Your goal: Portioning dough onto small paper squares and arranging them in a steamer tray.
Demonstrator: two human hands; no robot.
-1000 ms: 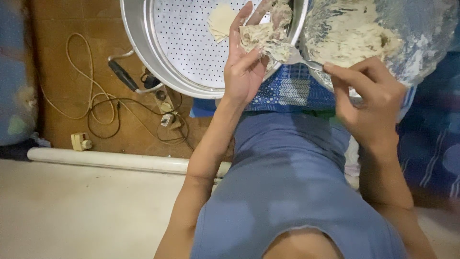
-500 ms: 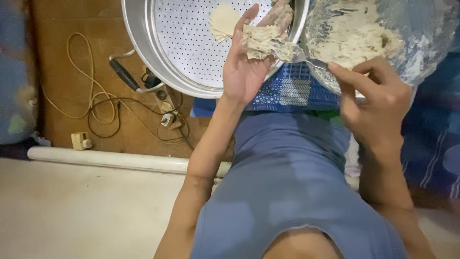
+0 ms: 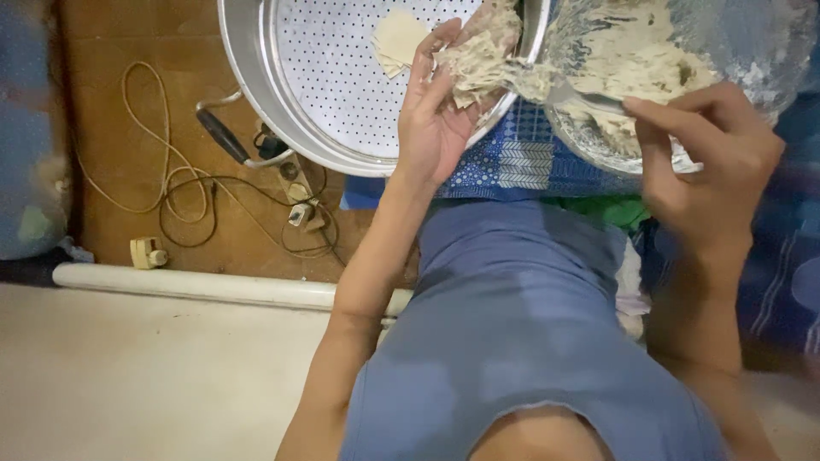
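My left hand (image 3: 434,119) is raised palm-up over the rim of a round perforated metal steamer tray (image 3: 333,94) and cradles a thin dough wrapper heaped with pale filling (image 3: 478,53). My right hand (image 3: 713,158) grips the handle of a metal spoon (image 3: 585,99); its tip touches the filling on the wrapper. Just behind the spoon stands a clear glass bowl (image 3: 752,51) smeared with the same pale filling. One folded pale dough piece (image 3: 398,39) lies on the tray.
A blue patterned cloth (image 3: 521,166) lies under the bowl and tray. To the left, on the brown floor, are tangled cables (image 3: 171,183), a power strip (image 3: 295,192) and a black-handled tool (image 3: 220,135). A white pipe (image 3: 196,283) runs across below them.
My right hand with the spoon has shifted a little to the right, away from the wrapper. My left hand keeps the filled wrapper in about the same place.
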